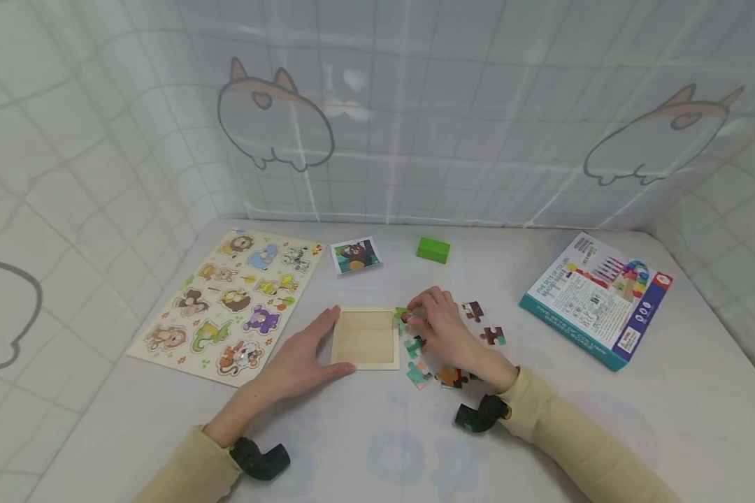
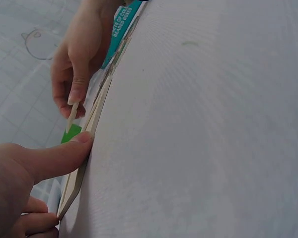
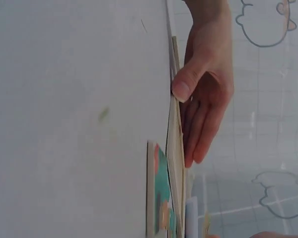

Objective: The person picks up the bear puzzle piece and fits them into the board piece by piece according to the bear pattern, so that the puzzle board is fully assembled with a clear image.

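Item, wooden tray (image 1: 366, 346): square, shallow, pale, lying flat on the white tabletop (image 1: 327, 436), its plain floor showing.

Item, left hand (image 1: 298, 362): at the tray's left side, touching it; thumb at the near left corner, set wide from the fingers, which reach nearly straight along the left edge.

Item, right hand (image 1: 443, 330): just beside the tray's right edge; thumb and fingertips close together, pinching a green puzzle piece (image 1: 403, 316), which the left wrist view shows edge-on.

Item, loose puzzle pieces: right of the tray, partly hidden by the right hand; among them a teal piece (image 1: 418, 375) near the tray's near right corner, an orange-brown piece (image 1: 450, 378) farther right, and two dark brown pieces (image 1: 493, 336) beyond the right hand.

Item, bear picture card (image 1: 356, 256): behind the tray, apart.

Item, green block (image 1: 433, 250): behind the tray, to the right.

Item, animal board (image 1: 226, 302): left of the tray, set slantwise.

Item, printed box (image 1: 598, 300): well apart, right of the tray.
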Tool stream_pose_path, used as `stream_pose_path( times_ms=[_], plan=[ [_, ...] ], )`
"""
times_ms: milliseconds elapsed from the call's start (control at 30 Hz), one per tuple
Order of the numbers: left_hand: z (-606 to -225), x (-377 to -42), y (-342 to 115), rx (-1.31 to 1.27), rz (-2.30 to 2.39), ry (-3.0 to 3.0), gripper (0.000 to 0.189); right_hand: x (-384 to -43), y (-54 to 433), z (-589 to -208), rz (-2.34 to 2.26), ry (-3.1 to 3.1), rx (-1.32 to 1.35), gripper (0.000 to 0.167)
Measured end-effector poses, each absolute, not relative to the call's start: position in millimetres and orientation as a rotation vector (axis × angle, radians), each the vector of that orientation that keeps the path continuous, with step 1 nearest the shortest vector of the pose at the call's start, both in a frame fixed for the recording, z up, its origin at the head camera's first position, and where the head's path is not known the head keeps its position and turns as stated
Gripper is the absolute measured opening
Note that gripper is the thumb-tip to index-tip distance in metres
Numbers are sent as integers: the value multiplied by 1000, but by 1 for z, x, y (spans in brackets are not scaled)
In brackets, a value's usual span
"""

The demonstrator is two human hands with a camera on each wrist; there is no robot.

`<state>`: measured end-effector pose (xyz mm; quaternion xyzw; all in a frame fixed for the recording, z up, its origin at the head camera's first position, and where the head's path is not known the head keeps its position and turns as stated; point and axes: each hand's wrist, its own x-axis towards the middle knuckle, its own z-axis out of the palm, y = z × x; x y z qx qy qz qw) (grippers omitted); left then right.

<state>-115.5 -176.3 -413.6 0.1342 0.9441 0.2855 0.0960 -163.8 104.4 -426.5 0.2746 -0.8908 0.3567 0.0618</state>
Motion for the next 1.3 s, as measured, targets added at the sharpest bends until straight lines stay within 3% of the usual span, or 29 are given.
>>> stream_pose_path(
  times_ms=[1300],
  plan=[
    [-416,-116,-176,404,856,2798,102,-166,22,-425,979,-2827,817,22]
  ],
)
